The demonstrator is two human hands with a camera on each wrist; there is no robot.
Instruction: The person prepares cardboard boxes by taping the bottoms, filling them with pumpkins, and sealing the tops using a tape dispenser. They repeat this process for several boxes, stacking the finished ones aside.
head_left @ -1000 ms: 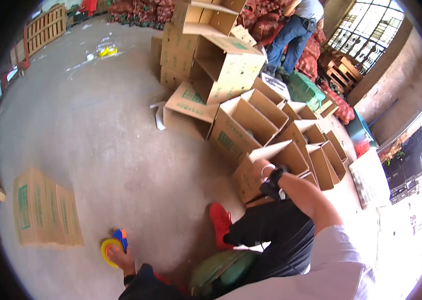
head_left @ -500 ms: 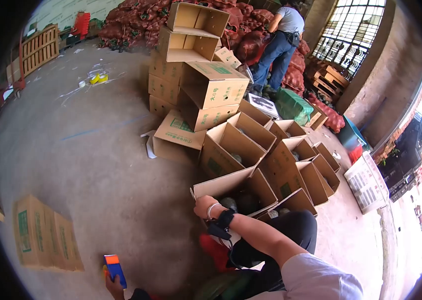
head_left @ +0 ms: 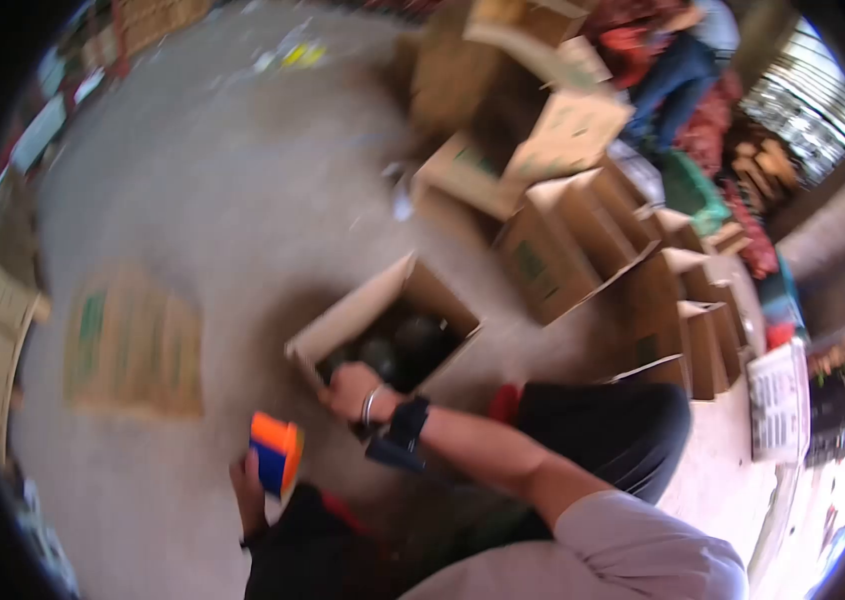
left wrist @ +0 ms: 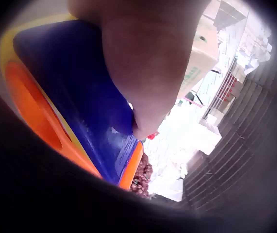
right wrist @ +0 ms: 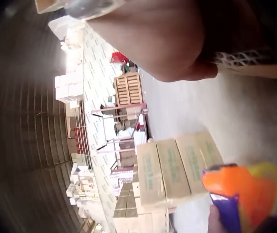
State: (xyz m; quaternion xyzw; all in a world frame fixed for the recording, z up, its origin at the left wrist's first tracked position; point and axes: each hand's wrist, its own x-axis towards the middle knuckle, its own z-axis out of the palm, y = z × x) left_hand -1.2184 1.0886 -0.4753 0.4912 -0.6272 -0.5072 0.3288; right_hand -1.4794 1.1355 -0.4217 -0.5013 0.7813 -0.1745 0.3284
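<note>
In the head view, the right hand (head_left: 355, 392) grips the near edge of an open cardboard box (head_left: 348, 310) that holds several dark round things (head_left: 381, 355). The right wrist view has the right hand (right wrist: 162, 41) with its fingers over the cardboard edge (right wrist: 262, 71). The left hand (head_left: 251, 490) holds a blue and orange tape dispenser (head_left: 275, 452) low at the left of the box. Close up in the left wrist view, the thumb of the left hand (left wrist: 141, 63) lies along the dispenser's blue side (left wrist: 75, 82).
More open boxes (head_left: 563, 235) stand to the right, with stacked boxes (head_left: 458, 70) behind. Upright closed cardboard (head_left: 138, 350) stands on the floor at left. A person in blue trousers (head_left: 678, 80) is by red sacks (head_left: 708, 140). A white crate (head_left: 779, 405) is at far right.
The right hand has drawn the gripped box leftward, away from the other boxes. The left hand with the dispenser has come nearer to that box. The head view has shifted and blurred.
</note>
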